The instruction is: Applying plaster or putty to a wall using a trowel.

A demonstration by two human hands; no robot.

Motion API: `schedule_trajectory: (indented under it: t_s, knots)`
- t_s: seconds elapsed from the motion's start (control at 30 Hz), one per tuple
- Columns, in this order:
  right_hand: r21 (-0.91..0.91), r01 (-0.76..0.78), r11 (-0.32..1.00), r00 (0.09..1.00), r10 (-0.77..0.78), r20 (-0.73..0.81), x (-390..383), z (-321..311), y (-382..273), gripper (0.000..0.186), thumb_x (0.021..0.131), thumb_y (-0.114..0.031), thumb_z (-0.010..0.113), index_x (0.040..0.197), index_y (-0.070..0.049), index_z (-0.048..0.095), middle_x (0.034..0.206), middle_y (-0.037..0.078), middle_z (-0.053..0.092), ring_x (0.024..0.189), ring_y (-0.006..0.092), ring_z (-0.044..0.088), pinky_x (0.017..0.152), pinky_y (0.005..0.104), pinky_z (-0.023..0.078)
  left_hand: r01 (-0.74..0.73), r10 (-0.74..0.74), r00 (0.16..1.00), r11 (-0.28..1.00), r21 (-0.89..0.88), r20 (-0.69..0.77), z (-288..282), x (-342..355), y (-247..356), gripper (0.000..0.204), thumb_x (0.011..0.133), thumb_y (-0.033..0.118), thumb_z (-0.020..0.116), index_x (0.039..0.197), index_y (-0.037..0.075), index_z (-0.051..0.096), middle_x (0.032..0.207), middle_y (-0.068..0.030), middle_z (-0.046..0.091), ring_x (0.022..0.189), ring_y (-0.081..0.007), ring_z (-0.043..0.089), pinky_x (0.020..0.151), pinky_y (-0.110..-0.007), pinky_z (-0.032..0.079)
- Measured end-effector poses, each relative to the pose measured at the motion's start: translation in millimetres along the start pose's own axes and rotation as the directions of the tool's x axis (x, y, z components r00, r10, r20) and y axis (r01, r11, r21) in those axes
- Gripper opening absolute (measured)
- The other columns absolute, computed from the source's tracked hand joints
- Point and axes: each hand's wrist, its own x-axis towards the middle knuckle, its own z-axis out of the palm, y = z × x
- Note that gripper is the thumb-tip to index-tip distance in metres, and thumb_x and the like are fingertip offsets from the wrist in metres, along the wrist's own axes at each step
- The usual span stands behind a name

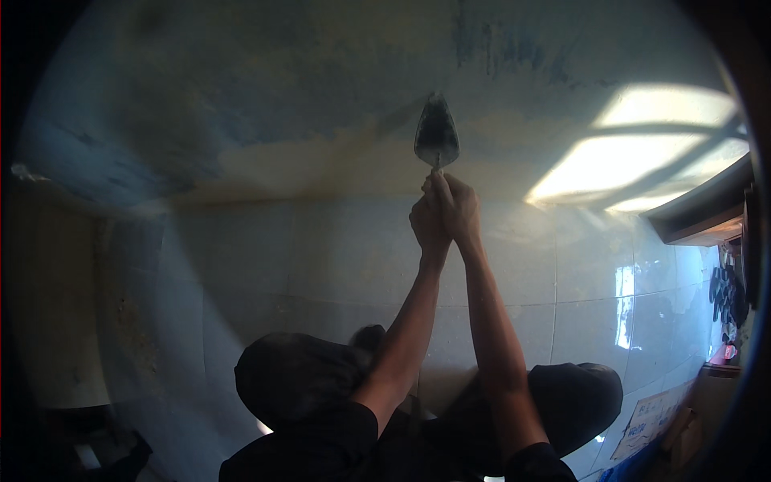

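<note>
While both arms reach up, left hand (427,221) and right hand (458,207) grip the trowel (436,135) against the wall (321,145).

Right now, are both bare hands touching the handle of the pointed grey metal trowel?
Touching. The head view shows the left hand and right hand clasped together around the handle just below the pointed grey metal trowel blade.

Pointed trowel (437,133), gripped by both hands.
Dark, mortar-smeared blade, leaf-shaped, tip pointing away from the person, flat against the blue-and-tan patched wall; short shank runs down into the clasped left hand (428,225) and right hand (456,207).
</note>
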Motion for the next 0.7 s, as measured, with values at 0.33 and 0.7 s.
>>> schedule_trajectory:
  t_s: [0.33, 0.7]
  knots:
    - [0.056, 0.01, 0.998, 0.998, -0.007, -0.063, -2, 9, -12, 0.041, 0.094, -0.037, 0.054, 0.095, 0.001, 0.068, 0.075, 0.021, 0.066, 0.069, 0.0243, 0.067, 0.065, 0.0372, 0.048, -0.077, 0.076, 0.994, 0.997, 0.01, 0.073, -20, 12, -7, 0.025, 0.092, 0.025, 0.055, 0.1, 0.001, 0.057, 0.072, -0.0149, 0.066, 0.062, -0.0318, 0.067, 0.05, -0.039, 0.054]
    - [0.09, 0.017, 0.996, 0.999, -0.012, -0.053, 6, -9, -28, 0.043, 0.094, -0.039, 0.054, 0.099, 0.001, 0.069, 0.08, 0.019, 0.069, 0.074, 0.0216, 0.068, 0.069, 0.0354, 0.05, 0.217, -0.176, 0.971, 0.93, -0.295, 0.161, -28, 17, 28, 0.069, 0.101, 0.048, 0.025, 0.079, -0.003, 0.066, 0.072, -0.0244, 0.065, 0.07, -0.0412, 0.066, 0.06, -0.047, 0.048]
